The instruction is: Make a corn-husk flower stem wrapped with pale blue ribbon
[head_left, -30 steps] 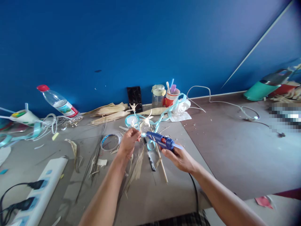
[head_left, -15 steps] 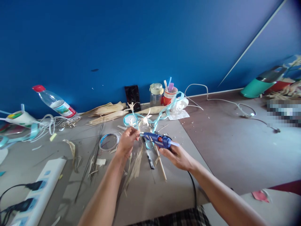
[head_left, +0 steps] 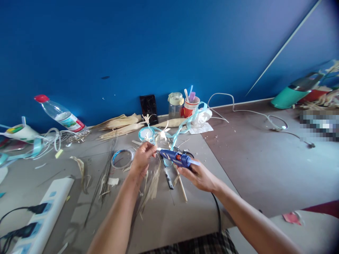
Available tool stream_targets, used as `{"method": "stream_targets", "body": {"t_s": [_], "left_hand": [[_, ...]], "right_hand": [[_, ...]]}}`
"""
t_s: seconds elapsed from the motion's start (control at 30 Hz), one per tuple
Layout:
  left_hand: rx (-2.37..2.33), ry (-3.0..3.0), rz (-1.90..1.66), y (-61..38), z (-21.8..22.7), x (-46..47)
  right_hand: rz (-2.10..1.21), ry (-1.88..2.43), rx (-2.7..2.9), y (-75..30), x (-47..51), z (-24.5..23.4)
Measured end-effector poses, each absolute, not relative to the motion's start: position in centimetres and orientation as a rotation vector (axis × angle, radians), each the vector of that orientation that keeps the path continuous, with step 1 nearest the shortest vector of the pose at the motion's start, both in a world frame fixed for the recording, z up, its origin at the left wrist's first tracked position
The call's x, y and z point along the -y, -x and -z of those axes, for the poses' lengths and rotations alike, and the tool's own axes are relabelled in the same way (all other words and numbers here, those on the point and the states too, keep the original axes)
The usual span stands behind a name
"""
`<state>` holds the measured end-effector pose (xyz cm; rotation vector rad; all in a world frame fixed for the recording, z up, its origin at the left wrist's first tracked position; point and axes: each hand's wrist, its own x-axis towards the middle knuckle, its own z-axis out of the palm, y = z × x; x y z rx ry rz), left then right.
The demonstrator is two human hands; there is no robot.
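My right hand [head_left: 199, 175] is wrapped round a blue glue gun [head_left: 173, 157], a clear glue stick poking out of its back end. The gun's nozzle points left and sits right at the fingertips of my left hand [head_left: 143, 157]. Those fingers are pinched on a thin flower stem wrapped in light blue, topped by a pale husk flower [head_left: 147, 119]. Another cream husk flower [head_left: 163, 133] shows just right of it. Beneath the gun lie a black pen-like tool [head_left: 168, 178] and a thin wooden stick [head_left: 182, 186].
A roll of tape [head_left: 122, 158] and dark wires [head_left: 102, 180] lie left of my hands. Dried corn husks [head_left: 119, 125], a clear jar [head_left: 175, 106] and a red paper cup [head_left: 191, 107] line the wall. A plastic bottle [head_left: 62, 114] leans at left, above a power strip [head_left: 46, 215].
Both hands hold nearly the same pose. The glue gun has shifted very slightly left, its nozzle still at my left fingertips.
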<state>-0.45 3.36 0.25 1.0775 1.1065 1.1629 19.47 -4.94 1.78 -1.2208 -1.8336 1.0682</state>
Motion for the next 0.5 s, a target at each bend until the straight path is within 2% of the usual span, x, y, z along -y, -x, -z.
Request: {"method": "stream_targets", "body": {"t_s": [0.5], "left_hand": [[-1.106,-1.114,-1.161,0.46,0.08,-3.44]], "right_hand": [[-1.08,1.211,1.803,-19.46,4.82,-2.18]]}}
